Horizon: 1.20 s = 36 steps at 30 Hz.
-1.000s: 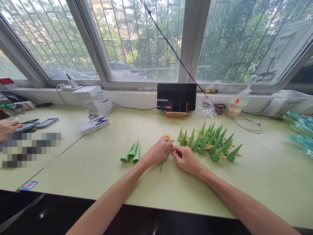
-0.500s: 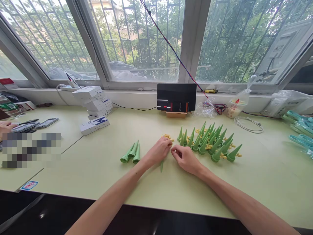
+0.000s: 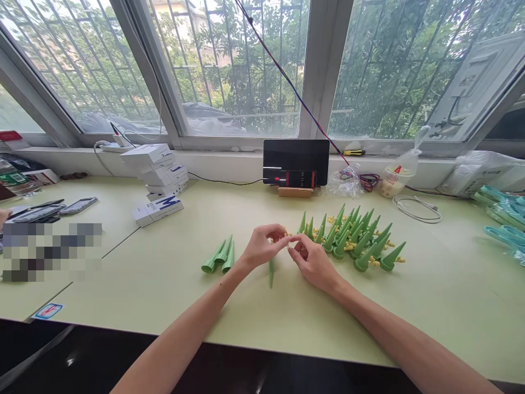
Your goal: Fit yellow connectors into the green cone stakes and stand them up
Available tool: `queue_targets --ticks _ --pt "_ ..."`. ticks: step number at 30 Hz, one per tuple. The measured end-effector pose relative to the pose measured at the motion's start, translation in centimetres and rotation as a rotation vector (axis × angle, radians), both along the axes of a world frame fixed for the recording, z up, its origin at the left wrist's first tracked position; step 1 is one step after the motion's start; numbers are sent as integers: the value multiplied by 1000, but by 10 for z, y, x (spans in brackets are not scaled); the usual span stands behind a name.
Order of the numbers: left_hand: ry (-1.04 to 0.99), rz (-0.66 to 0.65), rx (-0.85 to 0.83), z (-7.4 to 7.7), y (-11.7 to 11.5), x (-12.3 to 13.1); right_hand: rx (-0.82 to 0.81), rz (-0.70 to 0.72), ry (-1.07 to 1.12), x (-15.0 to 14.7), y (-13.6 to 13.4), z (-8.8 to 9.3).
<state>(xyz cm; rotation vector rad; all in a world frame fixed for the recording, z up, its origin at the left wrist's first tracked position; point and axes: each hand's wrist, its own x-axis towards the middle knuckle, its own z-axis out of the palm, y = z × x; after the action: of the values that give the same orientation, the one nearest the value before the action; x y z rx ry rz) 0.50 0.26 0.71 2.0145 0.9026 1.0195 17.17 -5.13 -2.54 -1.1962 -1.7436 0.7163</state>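
My left hand is closed in a pinch, its fingertips meeting those of my right hand above the table. My right hand is pinched too. Whatever lies between the fingertips is too small and hidden to name. Just below my left hand, a slim green cone lies with its tip towards me, its other end covered by the hand. Three green cones rest to the left. Right of my hands stand many green cones in tilted rows, with small yellow branching pieces among them.
A dark tablet with a phone before it stands at the back of the table. White boxes are stacked back left. A cup, a white cable and teal items sit right. Phones lie left.
My left hand has drawn back from the small yellow pieces, and its fingertips now meet my right hand's. The right hand has barely shifted. At far left, another person's hand has moved mostly out of view.
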Motion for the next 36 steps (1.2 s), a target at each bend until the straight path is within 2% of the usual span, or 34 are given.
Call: queue_targets --ticks 6,15,18,22,24,31,36 --pt "-88 -81 -177 1 0 -1 -23 29 9 -1 -1 2" --pt "-27 -103 -175 -2 1 -1 32 39 1 -1 0 0" --pt "-5 -28 -124 -2 3 -1 33 37 -15 0 0 -1" --pt "60 229 41 -1 7 -4 39 26 -29 0 0 -1" --pt "154 308 109 -1 9 -6 40 27 -32 0 0 -1" --pt "585 369 73 -6 8 -9 46 26 -31 -1 0 -1" --pt "679 337 35 -4 6 -8 46 23 -32 0 -1 -2"
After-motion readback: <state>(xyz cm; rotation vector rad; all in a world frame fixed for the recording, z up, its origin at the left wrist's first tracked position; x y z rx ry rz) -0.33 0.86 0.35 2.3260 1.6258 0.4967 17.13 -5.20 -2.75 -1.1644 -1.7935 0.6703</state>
